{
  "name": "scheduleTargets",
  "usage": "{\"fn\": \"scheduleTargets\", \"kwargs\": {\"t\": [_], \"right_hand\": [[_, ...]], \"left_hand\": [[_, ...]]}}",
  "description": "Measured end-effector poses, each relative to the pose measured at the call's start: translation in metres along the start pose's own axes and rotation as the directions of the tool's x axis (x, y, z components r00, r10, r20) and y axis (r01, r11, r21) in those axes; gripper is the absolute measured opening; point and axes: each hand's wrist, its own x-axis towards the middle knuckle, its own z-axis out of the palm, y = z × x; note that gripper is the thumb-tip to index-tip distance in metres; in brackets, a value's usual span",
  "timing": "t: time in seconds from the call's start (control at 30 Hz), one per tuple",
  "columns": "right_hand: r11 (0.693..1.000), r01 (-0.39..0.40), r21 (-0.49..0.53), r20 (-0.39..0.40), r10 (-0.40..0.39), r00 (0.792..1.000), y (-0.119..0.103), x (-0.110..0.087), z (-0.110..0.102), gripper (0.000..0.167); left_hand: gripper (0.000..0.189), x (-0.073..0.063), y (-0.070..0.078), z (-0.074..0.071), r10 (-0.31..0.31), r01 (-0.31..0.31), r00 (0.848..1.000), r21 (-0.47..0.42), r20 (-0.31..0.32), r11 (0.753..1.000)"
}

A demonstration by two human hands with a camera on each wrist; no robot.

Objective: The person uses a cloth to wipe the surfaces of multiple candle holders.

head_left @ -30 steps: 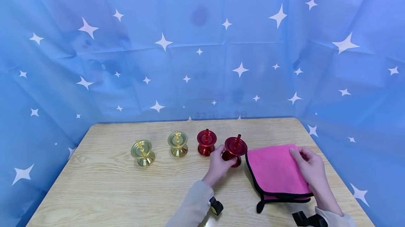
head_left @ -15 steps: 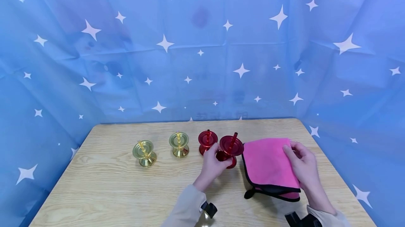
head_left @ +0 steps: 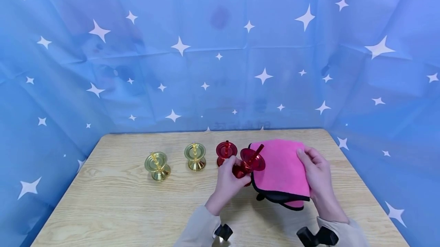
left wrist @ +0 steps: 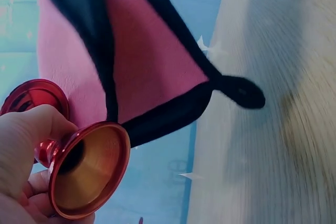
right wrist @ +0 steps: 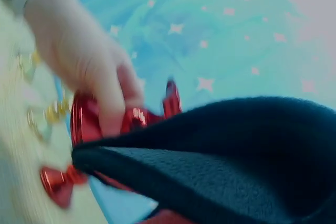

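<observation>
My left hand [head_left: 227, 180] grips a shiny red candle holder [head_left: 253, 160] by its waist, fingers and thumb round the stem. It is tilted, with its dish towards the cloth, and the hollow base [left wrist: 90, 171] faces the left wrist camera. A folded pink cloth [head_left: 280, 166] with black edging hangs from my right hand [head_left: 317, 174], thumb in front and fingers behind. Its near edge overlaps the candle holder in the head view. A black loop [left wrist: 242, 92] sticks out from a corner of the cloth. In the right wrist view the cloth hides part of the candle holder.
A second red candle holder [head_left: 226, 149] stands upright just behind my left hand. Two gold candle holders [head_left: 194, 154] stand further left on the wooden table [head_left: 113, 201]. A blue curtain [head_left: 220, 67] with white stars encloses the back and sides.
My right hand has brought the cloth up and left to the red candle holder. The left hand has shifted slightly left and tipped the holder over towards the cloth.
</observation>
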Motion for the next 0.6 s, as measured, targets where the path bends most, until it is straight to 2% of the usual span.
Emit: {"fn": "scheduleTargets", "kwargs": {"t": [0.13,0.27,0.33,0.43,0.5,0.57,0.6], "right_hand": [[0.986,-0.118,0.115,0.09,0.108,0.99,-0.001,-0.002,0.011,0.008],[0.968,-0.192,0.163,0.194,0.159,0.968,0.002,-0.005,0.021,0.009],[0.959,-0.208,0.19,0.239,0.161,0.958,0.004,-0.007,0.024,0.01],[0.945,-0.214,0.248,0.294,0.137,0.946,0.006,-0.009,0.027,0.01],[0.937,-0.187,0.294,0.34,0.08,0.937,0.007,-0.009,0.027,0.008],[0.922,-0.166,0.349,0.417,0.006,0.909,0.009,-0.007,0.025,0.012],[0.907,-0.166,0.388,0.47,-0.039,0.882,0.01,-0.006,0.023,0.016]], "left_hand": [[0.029,-0.001,0.004,-0.002,0.024,-0.023,1.0,0.041,-0.009,0.999],[0.028,-0.002,0.009,-0.002,0.053,-0.05,0.998,0.086,-0.038,0.995],[0.028,-0.003,0.011,-0.002,0.048,-0.043,0.997,0.092,-0.054,0.995],[0.027,-0.005,0.014,-0.001,0.021,-0.014,0.997,0.095,-0.073,0.995],[0.027,-0.006,0.016,-0.001,0.004,0.004,0.996,0.095,-0.088,0.995],[0.028,-0.006,0.017,-0.001,-0.005,0.015,0.995,0.097,-0.103,0.995],[0.028,-0.006,0.017,0.0,-0.002,0.013,0.994,0.099,-0.113,0.995]]}}
